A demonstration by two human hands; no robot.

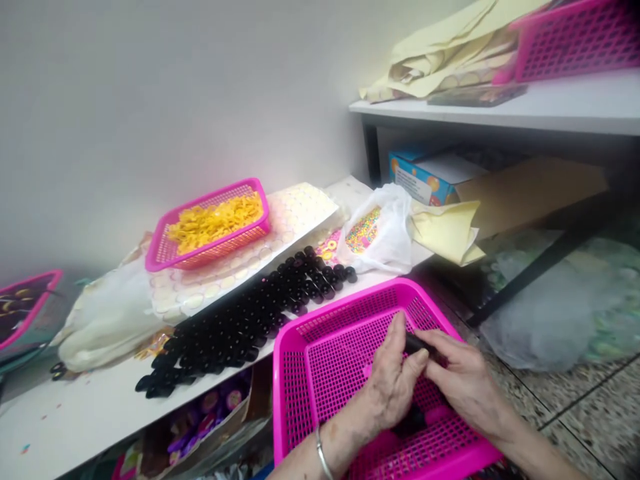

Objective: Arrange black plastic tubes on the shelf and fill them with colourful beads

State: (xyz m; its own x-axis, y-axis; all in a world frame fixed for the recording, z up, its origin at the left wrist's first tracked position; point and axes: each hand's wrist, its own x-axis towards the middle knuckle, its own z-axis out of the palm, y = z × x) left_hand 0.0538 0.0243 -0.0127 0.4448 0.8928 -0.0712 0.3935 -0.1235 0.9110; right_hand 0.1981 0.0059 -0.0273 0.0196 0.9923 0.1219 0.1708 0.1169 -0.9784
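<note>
My left hand (pixel 387 377) and my right hand (pixel 463 380) meet above a large pink plastic basket (pixel 285 360). A small dark piece (pixel 414 343) sits between them. My right thumb and fingers pinch it, while the left hand's fingers and thumb close on its other side. Fingers hide much of the piece, so its exact kind cannot be made out. Under my hands, another black piece (pixel 413 421) and some pink parts lie in the basket. Left of the basket, many small black cylinders with a hole in the top (pixel 235 320) stand packed in rows on the white table.
A smaller pink basket (pixel 207 260) of yellow plastic pieces (pixel 215 220) stands on a patterned sheet (pixel 295 207) by the wall. A white bag (pixel 393 227) with coloured beads lies behind the black rows. At right are a shelf (pixel 580 107) and blue box (pixel 420 180); purple items (pixel 210 420) sit below.
</note>
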